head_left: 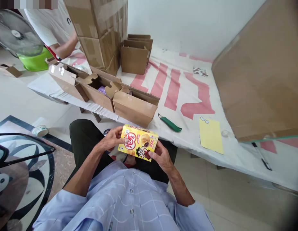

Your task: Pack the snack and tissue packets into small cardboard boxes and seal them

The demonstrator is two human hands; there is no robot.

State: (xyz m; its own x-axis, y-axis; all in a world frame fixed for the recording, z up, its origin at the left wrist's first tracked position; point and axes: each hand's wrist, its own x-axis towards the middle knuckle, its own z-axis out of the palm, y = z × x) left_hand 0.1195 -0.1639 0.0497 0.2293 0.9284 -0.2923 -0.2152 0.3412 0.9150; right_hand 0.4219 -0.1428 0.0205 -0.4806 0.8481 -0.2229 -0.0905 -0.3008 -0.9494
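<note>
A yellow snack box point(138, 142), printed with a cartoon child and round puffs, is held over my lap. My left hand point(112, 138) grips its left end, thumb on the front face. The right end sits in my right hand point(162, 156), its thumb on the lower front corner. The fingers behind the box are mostly hidden. Just beyond the box, an open brown carton point(135, 107) stands at the table's near edge. A green utility knife point(170, 123) lies on the cloth to the right of that carton, its blade end pointing up-left.
More open cartons point(94, 93) line the table edge to the left, with tall stacked boxes point(100, 38) behind. A yellow paper sheet point(211, 134), a pen point(261, 156) and a large cardboard panel point(259, 73) are at right. Another person point(51, 29) sits at far left near a fan point(16, 33).
</note>
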